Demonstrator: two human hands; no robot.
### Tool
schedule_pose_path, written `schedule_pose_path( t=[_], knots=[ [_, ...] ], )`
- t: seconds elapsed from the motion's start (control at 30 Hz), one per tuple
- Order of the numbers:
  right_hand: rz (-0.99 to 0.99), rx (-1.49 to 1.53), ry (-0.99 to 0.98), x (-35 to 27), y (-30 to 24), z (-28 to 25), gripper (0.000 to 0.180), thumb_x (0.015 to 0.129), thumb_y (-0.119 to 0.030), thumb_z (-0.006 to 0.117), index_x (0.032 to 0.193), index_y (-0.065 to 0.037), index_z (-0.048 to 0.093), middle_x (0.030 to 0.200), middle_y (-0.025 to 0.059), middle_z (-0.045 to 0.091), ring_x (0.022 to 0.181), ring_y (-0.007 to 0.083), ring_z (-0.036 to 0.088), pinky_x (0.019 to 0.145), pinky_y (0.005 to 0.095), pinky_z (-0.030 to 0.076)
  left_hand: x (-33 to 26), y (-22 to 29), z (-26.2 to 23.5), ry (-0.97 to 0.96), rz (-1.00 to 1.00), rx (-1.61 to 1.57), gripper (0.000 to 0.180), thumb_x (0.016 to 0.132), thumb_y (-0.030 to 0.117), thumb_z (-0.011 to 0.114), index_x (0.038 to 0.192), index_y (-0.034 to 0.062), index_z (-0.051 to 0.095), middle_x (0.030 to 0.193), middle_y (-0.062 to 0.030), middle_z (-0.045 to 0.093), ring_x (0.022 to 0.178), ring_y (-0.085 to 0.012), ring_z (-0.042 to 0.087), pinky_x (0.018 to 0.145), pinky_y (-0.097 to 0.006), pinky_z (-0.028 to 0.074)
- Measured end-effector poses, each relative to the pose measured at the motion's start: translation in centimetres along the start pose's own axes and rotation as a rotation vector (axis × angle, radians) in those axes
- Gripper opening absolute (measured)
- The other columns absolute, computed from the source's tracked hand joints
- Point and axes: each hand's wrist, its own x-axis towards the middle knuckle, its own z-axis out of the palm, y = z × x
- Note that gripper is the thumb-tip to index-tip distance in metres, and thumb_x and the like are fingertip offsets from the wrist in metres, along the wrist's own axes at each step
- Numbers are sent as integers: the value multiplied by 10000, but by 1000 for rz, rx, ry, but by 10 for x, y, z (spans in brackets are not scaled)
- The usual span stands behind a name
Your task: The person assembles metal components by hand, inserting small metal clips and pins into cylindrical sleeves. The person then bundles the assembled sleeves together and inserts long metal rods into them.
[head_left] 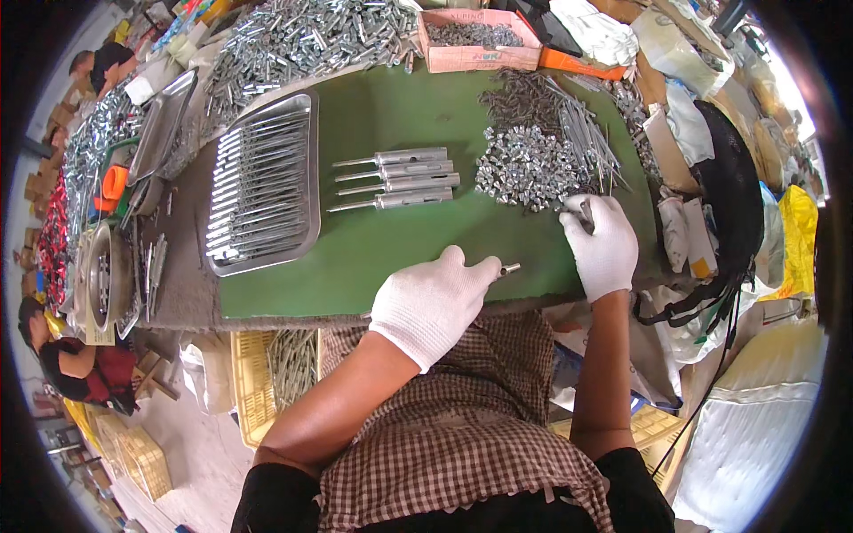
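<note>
Your left hand [435, 306], in a white knit glove, is closed around a slim metal piece [509, 269] above the near edge of the green mat [355, 253]; its bright tip pokes out past your thumb and forefinger, on the right, and your glove hides most of the rest. Your right hand [606, 247], gloved the same, is at the mat's right part with thumb and fingers curled in at the near side of a pile of small silver parts [529, 164]. Something dark shows between those fingertips, but you can't tell from here whether they are pinched on it.

That pile covers the mat's right part. Behind it, toward the mat's far right corner, are a mound of small dark parts [520, 99] and a spread of thin metal rods [586, 133].

Around the mat's middle, four metal tools [404, 184] lie in a row, thick bodies to the right and thin shafts to the left. On the mat's left end sits a metal tray [314, 169] filled with a column of long slender pieces [262, 182]. A pink box [481, 59] of small parts stands at the mat's far edge, with a large heap of metal tubes [302, 40] beyond its far left. Below the mat's near edge, to the left, is a yellow basket [253, 373].
</note>
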Motion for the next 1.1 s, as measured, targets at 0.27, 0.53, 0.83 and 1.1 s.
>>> schedule_pose_path(
  t=[0.27, 0.53, 0.83, 1.1],
  knots=[
    [-148, 155, -160, -7, -18, -6, 85, 791, -126, 703, 862, -88, 678, 827, 78, 621, 755, 256, 634, 678, 354, 490, -1, -1, 0, -27, -27, -17, 149, 872, 224, 609, 1019, 206, 624, 740, -88, 515, 563, -286, 590, 495, -407, 497],
    [-245, 155, -286, -43, -45, 0, 98, 769, -122, 706, 856, -121, 663, 823, 72, 626, 730, 267, 633, 631, 369, 495, 0, -1, -2, -53, -23, -40, 170, 863, 211, 605, 1032, 193, 614, 738, -92, 518, 587, -291, 603, 512, -408, 506],
    [-150, 135, -440, -34, -44, -1, 163, 765, -139, 710, 896, -77, 637, 801, 100, 604, 726, 306, 608, 639, 373, 486, -2, -2, -1, -51, 23, 12, 319, 843, 189, 601, 1162, 198, 606, 776, -89, 540, 596, -268, 620, 527, -396, 522],
    [213, 1326, -309, -25, -44, 11, 225, 975, -201, 485, 948, -8, 597, 714, -15, 460, 558, 73, 390, 492, 226, 328, -1, 1, -7, -139, 21, 96, 384, 838, 154, 581, 1219, 201, 581, 784, -92, 569, 659, -257, 662, 561, -390, 546]
  ],
)
